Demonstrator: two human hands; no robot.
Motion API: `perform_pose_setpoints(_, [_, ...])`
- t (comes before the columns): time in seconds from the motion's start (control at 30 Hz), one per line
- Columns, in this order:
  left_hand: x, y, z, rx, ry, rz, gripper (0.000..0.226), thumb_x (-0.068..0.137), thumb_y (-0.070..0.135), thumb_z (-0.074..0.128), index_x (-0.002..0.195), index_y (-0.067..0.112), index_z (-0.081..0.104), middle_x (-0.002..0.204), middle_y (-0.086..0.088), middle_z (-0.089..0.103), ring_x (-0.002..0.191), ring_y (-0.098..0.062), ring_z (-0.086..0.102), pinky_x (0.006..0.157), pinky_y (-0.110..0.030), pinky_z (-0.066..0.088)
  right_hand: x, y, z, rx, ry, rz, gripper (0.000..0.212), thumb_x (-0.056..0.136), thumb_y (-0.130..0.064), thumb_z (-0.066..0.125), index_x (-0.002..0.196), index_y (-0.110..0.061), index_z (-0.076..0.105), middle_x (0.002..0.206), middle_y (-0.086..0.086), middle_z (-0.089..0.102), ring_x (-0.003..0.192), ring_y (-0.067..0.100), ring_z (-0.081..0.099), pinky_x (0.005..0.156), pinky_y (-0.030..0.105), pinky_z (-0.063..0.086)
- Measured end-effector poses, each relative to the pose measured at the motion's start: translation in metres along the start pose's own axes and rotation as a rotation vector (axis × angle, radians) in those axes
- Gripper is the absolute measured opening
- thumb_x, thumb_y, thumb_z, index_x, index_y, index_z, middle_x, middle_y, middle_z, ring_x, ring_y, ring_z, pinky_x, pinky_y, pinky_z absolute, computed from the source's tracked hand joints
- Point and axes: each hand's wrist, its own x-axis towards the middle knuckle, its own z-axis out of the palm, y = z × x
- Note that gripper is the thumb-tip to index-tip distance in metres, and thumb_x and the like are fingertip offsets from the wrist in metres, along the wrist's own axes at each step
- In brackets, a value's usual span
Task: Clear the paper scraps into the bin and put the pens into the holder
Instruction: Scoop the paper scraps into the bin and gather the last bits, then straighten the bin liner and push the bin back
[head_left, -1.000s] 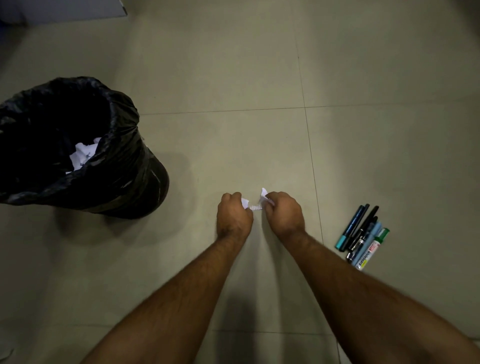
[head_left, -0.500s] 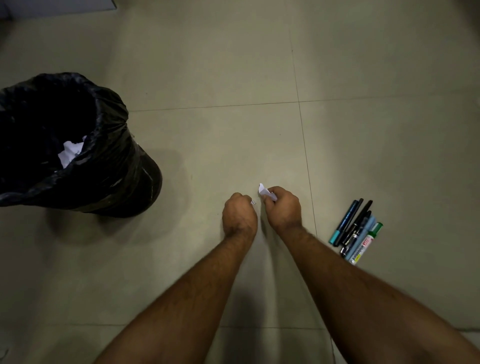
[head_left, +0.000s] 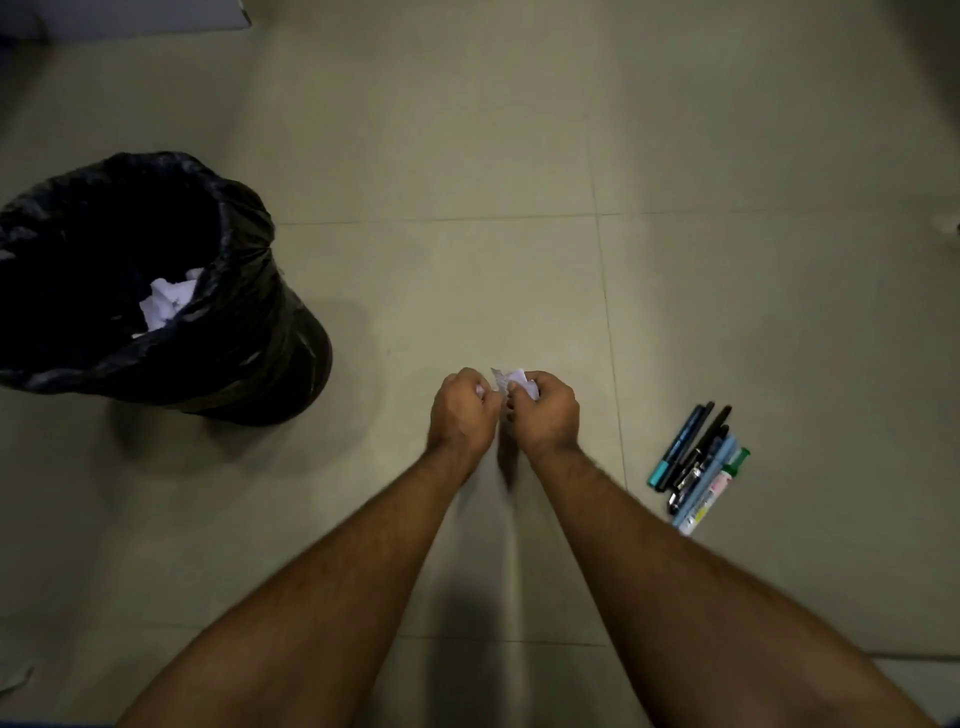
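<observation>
We see the left hand (head_left: 462, 410) and the right hand (head_left: 545, 413) held close together low over the tiled floor (head_left: 467, 156), both with fingers curled. The right hand grips a crumpled white paper scrap (head_left: 511, 379) that sticks out above its knuckles, between the two hands; the left hand is curled too, with a small bit of white paper (head_left: 480, 391) showing at its fingers, so we take it to be pinching a scrap as well. To the right of the right hand, near but apart from it, we find a bunch of pens (head_left: 696, 465) lying side by side on the floor, slanted, with a teal-ended one on the left and a green-capped marker on the right. Well to the left of the left hand stands the bin (head_left: 249, 332), lined with a black bag, and inside it we see white crumpled paper (head_left: 166, 304). At the lower left edge a pale scrap (head_left: 15, 675) lies on the floor.
</observation>
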Motion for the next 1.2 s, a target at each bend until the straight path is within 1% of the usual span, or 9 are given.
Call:
perform_pose_setpoints(0.13, [0.008,0.017,-0.061,-0.136,0.166,0.030,0.013,0.081,0.015,0.061,0.074,0.004,0.063,0.078,-0.009,0.066,0.076,-0.026,0.061,0.069,-0.036,0.049,-0.011,-0.052,0.025,0.185,-0.044,0.056,0.019,0.087,-0.025,0.065,0.067,-0.024,0.065,0.073,0.005,0.071,0.071,0.028,0.070,0.069,0.049,0.060])
perform_pose_setpoints(0.23, [0.016,0.035,-0.127,-0.177,0.303,0.057,0.009,0.076,0.021,0.059,0.070,0.014,0.060,0.073,0.001,0.062,0.072,-0.022,0.060,0.065,-0.031,0.047,-0.021,-0.115,0.044,0.349,-0.089,-0.006,0.013,0.091,-0.020,0.065,0.082,-0.012,0.069,0.081,0.009,0.072,0.066,0.017,0.067,0.070,0.044,0.062])
perform_pose_setpoints(0.33, [0.022,0.047,-0.209,-0.176,0.465,0.121,0.014,0.070,0.031,0.054,0.069,0.017,0.057,0.074,0.001,0.063,0.070,-0.017,0.057,0.061,-0.026,0.041,-0.044,-0.184,0.078,0.453,-0.185,-0.111,0.018,0.093,-0.022,0.064,0.090,-0.005,0.070,0.085,0.012,0.072,0.073,0.022,0.068,0.067,0.039,0.061])
perform_pose_setpoints(0.5, [0.033,0.036,-0.318,-0.026,0.517,0.138,0.011,0.073,0.027,0.063,0.070,0.017,0.059,0.076,0.002,0.064,0.071,-0.014,0.058,0.062,-0.026,0.043,-0.081,-0.266,0.141,0.233,-0.289,-0.335,0.039,0.093,-0.039,0.058,0.076,-0.004,0.064,0.071,0.016,0.066,0.060,0.013,0.053,0.056,0.030,0.048])
perform_pose_setpoints(0.6, [0.042,0.009,-0.356,0.066,0.482,0.043,0.009,0.075,0.026,0.064,0.075,0.017,0.064,0.077,0.003,0.066,0.073,-0.016,0.061,0.063,-0.028,0.048,-0.092,-0.289,0.163,-0.048,-0.320,-0.446,0.037,0.095,-0.038,0.056,0.070,-0.010,0.061,0.061,0.002,0.060,0.057,0.016,0.052,0.055,0.027,0.034])
perform_pose_setpoints(0.73, [0.056,-0.031,-0.370,0.291,0.307,-0.045,0.013,0.077,0.017,0.062,0.085,0.015,0.072,0.086,-0.003,0.073,0.080,-0.023,0.068,0.074,-0.036,0.057,-0.097,-0.297,0.177,-0.474,-0.338,-0.546,0.026,0.083,-0.036,0.062,0.104,-0.023,0.068,0.094,0.001,0.071,0.090,0.027,0.067,0.067,0.027,0.042])
perform_pose_setpoints(0.93, [0.054,-0.042,-0.380,0.413,0.233,-0.234,0.019,0.078,0.008,0.061,0.093,0.011,0.073,0.105,-0.010,0.071,0.097,-0.030,0.067,0.084,-0.038,0.057,-0.112,-0.276,0.172,-0.327,-0.127,-0.706,0.040,0.084,-0.017,0.062,0.123,-0.022,0.067,0.124,0.001,0.066,0.111,0.029,0.058,0.088,0.034,0.046])
perform_pose_setpoints(1.03, [0.036,-0.044,-0.382,0.404,0.234,-0.342,0.025,0.082,0.015,0.060,0.105,0.017,0.070,0.122,-0.011,0.062,0.110,-0.032,0.061,0.092,-0.038,0.054,-0.123,-0.265,0.173,-0.240,0.033,-0.564,0.042,0.077,-0.014,0.069,0.119,-0.018,0.068,0.120,0.010,0.061,0.106,0.037,0.055,0.088,0.037,0.044])
perform_pose_setpoints(1.2, [-0.003,-0.060,-0.383,0.157,0.559,-0.545,0.045,0.081,0.019,0.064,0.125,0.013,0.056,0.130,-0.016,0.045,0.119,-0.036,0.050,0.095,-0.041,0.047,-0.125,-0.268,0.173,0.058,-0.054,-0.141,0.051,0.081,-0.013,0.066,0.131,-0.017,0.057,0.115,0.013,0.064,0.103,0.034,0.062,0.081,0.032,0.044])
